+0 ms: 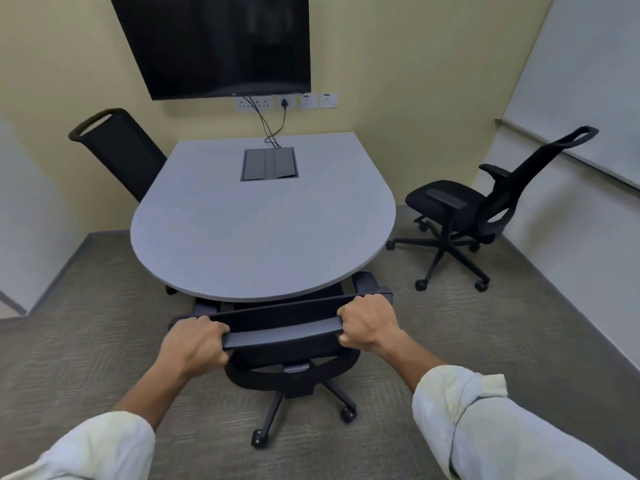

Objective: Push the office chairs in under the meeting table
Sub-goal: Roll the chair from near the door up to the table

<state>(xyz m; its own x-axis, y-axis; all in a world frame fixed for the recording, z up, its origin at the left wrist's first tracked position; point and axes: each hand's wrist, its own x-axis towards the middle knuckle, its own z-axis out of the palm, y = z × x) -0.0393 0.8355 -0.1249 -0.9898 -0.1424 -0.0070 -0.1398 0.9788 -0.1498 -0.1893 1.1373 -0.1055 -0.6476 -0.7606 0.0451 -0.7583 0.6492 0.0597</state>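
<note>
A grey meeting table with a rounded near end fills the middle of the room. Right in front of me stands a black office chair, its seat partly under the table's near edge. My left hand grips the left end of its top backrest bar, and my right hand grips the right end. A second black chair sits tucked against the table's left side. A third black chair stands apart from the table on the right, near the wall.
A dark screen hangs on the far wall above sockets, with cables running down to a cable box set in the tabletop. A whiteboard covers the right wall. Carpet lies open on both sides of me.
</note>
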